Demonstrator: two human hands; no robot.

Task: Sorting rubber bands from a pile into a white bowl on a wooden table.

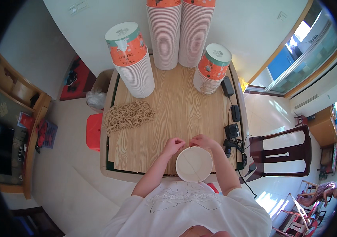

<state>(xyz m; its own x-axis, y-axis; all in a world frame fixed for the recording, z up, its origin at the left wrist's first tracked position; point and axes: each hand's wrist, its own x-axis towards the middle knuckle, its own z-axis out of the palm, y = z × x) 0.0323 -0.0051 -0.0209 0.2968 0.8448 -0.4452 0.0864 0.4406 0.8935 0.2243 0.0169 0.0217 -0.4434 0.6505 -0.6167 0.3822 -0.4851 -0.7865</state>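
Note:
A white paper bucket (187, 169) stands at the table's near edge, close to my body, its open mouth facing up. Across the mouth runs a thin tan cord (192, 168), from the near rim to the far rim. At the far rim my left hand (173, 145) is closed in a pinch on the cord's far end. Beside it, my right hand (202, 141) also pinches at the rim, where the cord ends; the fingertips are small and partly hidden. A heap of tan cords (131, 114) lies on the left of the table.
Nested orange-and-green printed buckets (131, 55) stand upside down at the far left, with another stack (212, 71) at the right and tall stacks (164, 37) behind. Black adapters and cables (233, 130) line the right edge. A dark wooden chair (283, 154) and a red stool (93, 132) flank the table.

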